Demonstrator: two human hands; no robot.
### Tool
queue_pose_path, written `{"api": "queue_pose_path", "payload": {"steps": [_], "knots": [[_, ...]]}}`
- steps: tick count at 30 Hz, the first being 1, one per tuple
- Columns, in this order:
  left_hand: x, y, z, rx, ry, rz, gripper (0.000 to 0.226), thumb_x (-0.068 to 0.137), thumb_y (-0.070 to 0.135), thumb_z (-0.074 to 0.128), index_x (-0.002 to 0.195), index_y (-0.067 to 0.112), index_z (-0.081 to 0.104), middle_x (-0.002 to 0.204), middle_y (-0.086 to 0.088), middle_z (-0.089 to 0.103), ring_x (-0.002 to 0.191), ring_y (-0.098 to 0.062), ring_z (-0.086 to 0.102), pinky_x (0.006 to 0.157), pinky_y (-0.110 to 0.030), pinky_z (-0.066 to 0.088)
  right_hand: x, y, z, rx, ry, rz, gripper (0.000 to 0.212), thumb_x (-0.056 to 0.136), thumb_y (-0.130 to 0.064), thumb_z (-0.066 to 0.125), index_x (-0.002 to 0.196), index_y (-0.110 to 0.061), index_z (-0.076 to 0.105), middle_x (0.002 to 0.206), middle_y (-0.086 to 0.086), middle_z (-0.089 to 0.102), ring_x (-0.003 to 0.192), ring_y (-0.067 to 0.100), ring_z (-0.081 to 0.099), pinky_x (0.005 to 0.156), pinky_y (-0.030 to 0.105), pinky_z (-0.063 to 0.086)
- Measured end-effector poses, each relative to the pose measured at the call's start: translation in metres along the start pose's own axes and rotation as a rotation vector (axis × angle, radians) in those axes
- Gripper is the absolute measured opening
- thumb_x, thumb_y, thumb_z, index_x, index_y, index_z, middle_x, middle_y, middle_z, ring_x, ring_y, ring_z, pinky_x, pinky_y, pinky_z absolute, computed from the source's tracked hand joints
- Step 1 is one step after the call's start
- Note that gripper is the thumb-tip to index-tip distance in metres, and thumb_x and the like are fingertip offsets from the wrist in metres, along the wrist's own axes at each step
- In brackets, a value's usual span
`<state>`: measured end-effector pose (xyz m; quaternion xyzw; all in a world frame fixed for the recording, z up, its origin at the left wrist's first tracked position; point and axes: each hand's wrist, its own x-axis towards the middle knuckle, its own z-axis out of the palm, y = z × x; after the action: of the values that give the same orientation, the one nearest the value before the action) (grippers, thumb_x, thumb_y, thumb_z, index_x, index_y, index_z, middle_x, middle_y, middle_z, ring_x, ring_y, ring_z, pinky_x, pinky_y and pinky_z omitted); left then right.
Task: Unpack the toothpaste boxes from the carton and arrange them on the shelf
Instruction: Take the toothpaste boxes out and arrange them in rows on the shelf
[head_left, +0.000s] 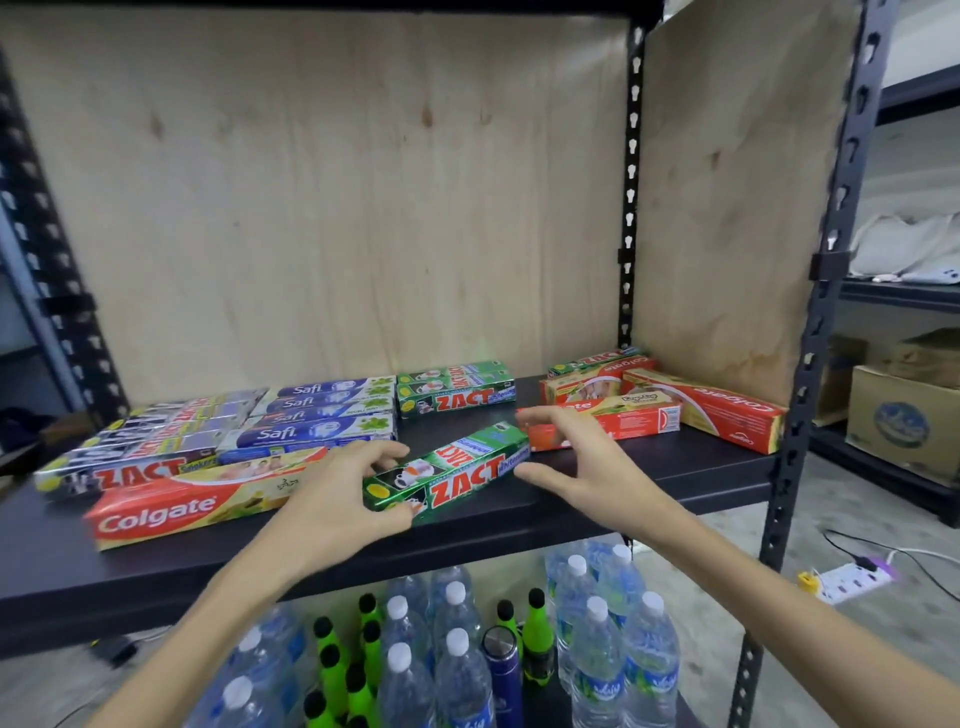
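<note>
A green Zact toothpaste box lies slantwise on the dark shelf board, near its front edge. My left hand grips the box's left end, thumb on the near side and fingers curled over the far side. My right hand hovers at the box's right end with its fingers spread and holds nothing. Around it lie a red Colgate box, silver Zact Smokers boxes, blue Safi boxes, a stack of green Zact boxes and a loose pile of red Colgate boxes. No carton is in view.
Plywood panels close the shelf's back and right side, between black metal uprights. Below stand several water bottles, green bottles and a blue flask. A power strip lies on the floor; cardboard boxes sit at right.
</note>
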<state>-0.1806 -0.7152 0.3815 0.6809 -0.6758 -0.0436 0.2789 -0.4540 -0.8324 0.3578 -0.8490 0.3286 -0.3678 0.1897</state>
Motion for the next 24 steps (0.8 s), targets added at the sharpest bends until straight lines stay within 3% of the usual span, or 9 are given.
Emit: {"api": "queue_pose_path", "payload": {"steps": [2, 5, 8, 10, 14, 17, 20, 22, 24], "knots": [[0.001, -0.012, -0.009, -0.019, -0.04, 0.028, 0.059, 0.078, 0.04, 0.08, 0.13, 0.044, 0.052, 0.117, 0.024, 0.059, 0.111, 0.006, 0.051, 0.095, -0.027, 0.046, 0.007, 0.002, 0.0, -0.074, -0.071, 0.029, 0.072, 0.085, -0.06, 0.068, 0.147, -0.042, 0.037, 0.151, -0.018, 0.041, 0.139, 0.006, 0.03, 0.113, 0.038, 0.033], [0.004, -0.025, -0.017, -0.011, -0.071, 0.059, 0.063, 0.074, 0.056, 0.075, 0.131, 0.049, 0.05, 0.118, 0.031, 0.059, 0.119, 0.008, 0.044, 0.103, -0.03, 0.041, 0.015, 0.002, 0.004, -0.121, -0.168, 0.075, 0.079, 0.084, -0.063, 0.067, 0.15, -0.047, 0.028, 0.154, -0.014, 0.033, 0.141, 0.012, 0.021, 0.116, 0.046, 0.028], [0.006, -0.028, -0.017, 0.122, -0.048, 0.078, 0.071, 0.067, 0.077, 0.06, 0.132, 0.051, 0.047, 0.114, 0.035, 0.057, 0.119, 0.003, 0.038, 0.101, -0.034, 0.034, 0.024, 0.003, 0.006, -0.173, -0.207, 0.109, 0.079, 0.085, -0.066, 0.063, 0.151, -0.053, 0.021, 0.151, -0.012, 0.028, 0.138, 0.019, 0.019, 0.111, 0.045, 0.026], [0.004, -0.03, -0.012, 0.197, 0.045, 0.078, 0.07, 0.066, 0.088, 0.054, 0.126, 0.052, 0.049, 0.108, 0.031, 0.055, 0.114, 0.0, 0.036, 0.097, -0.032, 0.031, 0.03, 0.003, 0.007, -0.259, -0.212, 0.027, 0.08, 0.086, -0.069, 0.059, 0.152, -0.052, 0.019, 0.143, -0.028, 0.028, 0.134, 0.016, 0.02, 0.104, 0.037, 0.022], [0.002, -0.04, -0.004, 0.272, 0.122, 0.057, 0.074, 0.065, 0.099, 0.04, 0.116, 0.049, 0.057, 0.112, 0.025, 0.055, 0.111, -0.005, 0.038, 0.093, -0.032, 0.033, 0.037, -0.002, 0.009, -0.272, -0.185, -0.011, 0.07, 0.091, -0.058, 0.061, 0.152, -0.044, 0.029, 0.111, -0.041, 0.022, 0.109, 0.002, 0.017, 0.093, 0.03, 0.018], [0.005, -0.04, -0.005, 0.239, 0.157, 0.104, 0.069, 0.069, 0.093, 0.044, 0.118, 0.046, 0.058, 0.115, 0.026, 0.055, 0.111, -0.002, 0.036, 0.09, -0.03, 0.03, 0.04, 0.005, 0.008, -0.252, -0.152, -0.027, 0.067, 0.086, -0.06, 0.066, 0.145, -0.046, 0.038, 0.114, -0.037, 0.03, 0.117, 0.008, 0.024, 0.092, 0.03, 0.02], [0.012, -0.028, -0.011, 0.072, 0.23, 0.106, 0.057, 0.073, 0.08, 0.06, 0.119, 0.046, 0.058, 0.111, 0.034, 0.047, 0.112, 0.0, 0.031, 0.091, -0.031, 0.029, 0.047, 0.01, 0.001, -0.19, -0.044, -0.03, 0.063, 0.08, -0.071, 0.064, 0.137, -0.052, 0.044, 0.124, -0.02, 0.044, 0.121, 0.013, 0.03, 0.095, 0.034, 0.024], [0.025, -0.022, -0.014, 0.02, 0.274, 0.112, 0.062, 0.07, 0.08, 0.061, 0.121, 0.045, 0.06, 0.111, 0.037, 0.044, 0.116, -0.001, 0.03, 0.095, -0.032, 0.028, 0.055, 0.008, -0.005, -0.181, 0.041, -0.037, 0.057, 0.082, -0.065, 0.067, 0.134, -0.049, 0.048, 0.115, -0.025, 0.041, 0.113, 0.008, 0.027, 0.093, 0.033, 0.023], [0.044, -0.02, -0.016, 0.051, 0.278, 0.115, 0.07, 0.069, 0.081, 0.056, 0.125, 0.041, 0.061, 0.118, 0.027, 0.051, 0.124, -0.007, 0.033, 0.099, -0.032, 0.028, 0.068, 0.005, -0.011, -0.201, 0.082, -0.046, 0.054, 0.084, -0.059, 0.069, 0.132, -0.044, 0.051, 0.108, -0.029, 0.039, 0.107, 0.005, 0.026, 0.093, 0.034, 0.024]]}}
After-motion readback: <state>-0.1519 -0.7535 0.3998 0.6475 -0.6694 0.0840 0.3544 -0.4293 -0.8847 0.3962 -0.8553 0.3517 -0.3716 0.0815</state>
